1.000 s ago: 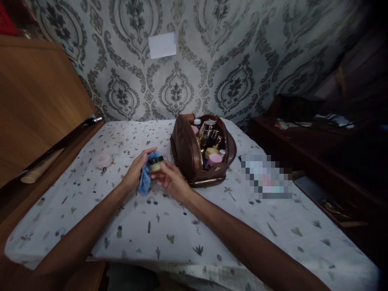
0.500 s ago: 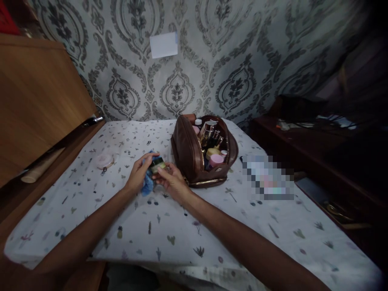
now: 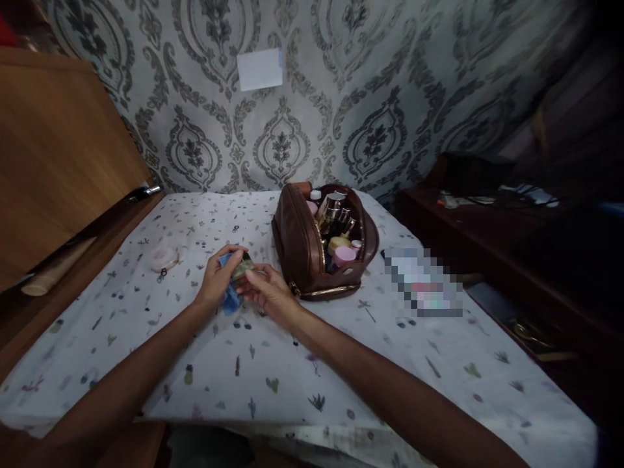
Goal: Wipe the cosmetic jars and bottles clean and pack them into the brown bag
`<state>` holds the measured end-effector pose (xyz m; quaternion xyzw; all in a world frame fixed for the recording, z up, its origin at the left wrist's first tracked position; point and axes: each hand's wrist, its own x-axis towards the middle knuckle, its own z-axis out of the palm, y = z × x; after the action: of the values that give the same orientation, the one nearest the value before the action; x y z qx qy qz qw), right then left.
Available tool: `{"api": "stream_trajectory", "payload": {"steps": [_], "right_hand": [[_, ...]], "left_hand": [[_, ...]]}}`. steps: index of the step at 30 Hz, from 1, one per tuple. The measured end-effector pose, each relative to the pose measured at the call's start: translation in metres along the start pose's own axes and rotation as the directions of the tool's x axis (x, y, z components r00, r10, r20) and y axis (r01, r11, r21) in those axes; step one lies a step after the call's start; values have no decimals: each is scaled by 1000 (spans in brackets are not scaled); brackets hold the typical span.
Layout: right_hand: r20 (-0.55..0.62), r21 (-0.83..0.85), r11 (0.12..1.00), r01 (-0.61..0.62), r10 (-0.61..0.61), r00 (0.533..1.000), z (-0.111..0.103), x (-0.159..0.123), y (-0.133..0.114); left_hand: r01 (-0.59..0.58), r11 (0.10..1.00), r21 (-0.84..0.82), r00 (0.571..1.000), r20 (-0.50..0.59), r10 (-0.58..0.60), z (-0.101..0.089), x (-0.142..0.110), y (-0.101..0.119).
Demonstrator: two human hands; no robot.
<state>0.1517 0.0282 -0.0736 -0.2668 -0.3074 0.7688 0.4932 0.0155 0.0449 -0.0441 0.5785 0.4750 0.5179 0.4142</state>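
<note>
Between both hands, above the patterned tablecloth (image 3: pixel 273 364), is a small jar (image 3: pixel 244 266) with a dark lid and a greenish body. My left hand (image 3: pixel 214 279) is closed around a blue cloth (image 3: pixel 231 301), its fingers and the cloth pressed to the jar's lid side. My right hand (image 3: pixel 275 296) grips the jar from the right, thumb on the near side. Part of the jar is hidden by fingers. Just right of the hands stands a brown toiletry bag (image 3: pixel 298 244), unzipped. Inside it are several bottles and jars, including a pink-lidded jar (image 3: pixel 344 255).
A round, pale pink compact-like case (image 3: pixel 164 257) lies at the left of the table. On the right lies a pixelated flat object (image 3: pixel 424 283). A wooden panel (image 3: pixel 63 156) borders the left side; dark furniture (image 3: pixel 439 221) stands at the right. The patterned wall rises behind.
The jar has tilted and turned slightly in my hands, showing more of its greenish side. Both hands keep their hold. The whole view has shifted a little.
</note>
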Motion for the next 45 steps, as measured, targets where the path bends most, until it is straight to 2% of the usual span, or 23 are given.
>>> {"api": "stream_trajectory", "payload": {"steps": [2, 4, 8, 11, 13, 15, 17, 20, 22, 24, 27, 29, 31, 34, 38, 40, 42, 45], "right_hand": [[-37, -5, 998, 55, -55, 998, -1, 0, 3], [-24, 6, 998, 57, -56, 998, -2, 0, 4], [88, 89, 995, -43, 36, 995, -2, -1, 0], [146, 102, 990, -94, 79, 986, -2, -2, -5], [134, 47, 996, -75, 68, 989, -1, -2, -7], [70, -25, 999, -25, 27, 997, 0, -1, -9], [-10, -94, 995, 42, -43, 999, 3, -1, -13], [-70, -168, 973, 158, -172, 983, 9, -4, -24], [-44, -217, 951, 221, -235, 971, 14, -9, -36], [40, -301, 920, 252, -252, 967, 19, -16, -50], [196, -449, 836, 316, -252, 948, 27, -29, -70], [285, -506, 756, 416, -308, 907, 31, -36, -81], [344, -581, 631, 514, -382, 858, 32, -43, -88], [358, -721, 416, 555, -462, 811, 32, -54, -93], [383, -798, 214, 564, -542, 748, 25, -67, -96], [420, -790, 141, 596, -583, 695, 21, -72, -100], [444, -777, 84, 624, -631, 637, 16, -74, -105], [458, -767, 7, 642, -695, 555, 7, -74, -118]], "left_hand": [[18, 1000, 19, 999, 33, -19, 0, -2, 1], [25, 999, 38, 998, 54, -27, 0, -5, 3], [18, 1000, 1, 999, 27, -18, 1, -8, 7], [55, 997, -51, 998, 27, -54, 2, -9, 10], [87, 995, -42, 996, 18, -86, 2, -9, 12], [92, 996, -6, 996, 6, -92, 2, -8, 14], [16, 997, 74, 1000, -11, -15, 1, -7, 16], [-180, 960, 213, 982, -22, 189, -3, -3, 24], [-254, 933, 253, 963, -26, 269, -4, -1, 33], [-270, 928, 258, 956, -45, 291, -3, 2, 45], [-317, 920, 228, 933, -96, 346, 4, 5, 62], [-376, 899, 225, 900, -141, 412, 11, 8, 72], [-404, 883, 240, 875, -179, 450, 19, 11, 80], [-389, 886, 251, 877, -194, 440, 30, 13, 89], [-358, 891, 279, 894, -172, 414, 42, 14, 97], [-323, 911, 258, 924, -125, 363, 48, 15, 100], [-266, 945, 191, 962, -15, 274, 55, 17, 101], [-206, 976, 67, 965, 180, 192, 66, 19, 99]]}}
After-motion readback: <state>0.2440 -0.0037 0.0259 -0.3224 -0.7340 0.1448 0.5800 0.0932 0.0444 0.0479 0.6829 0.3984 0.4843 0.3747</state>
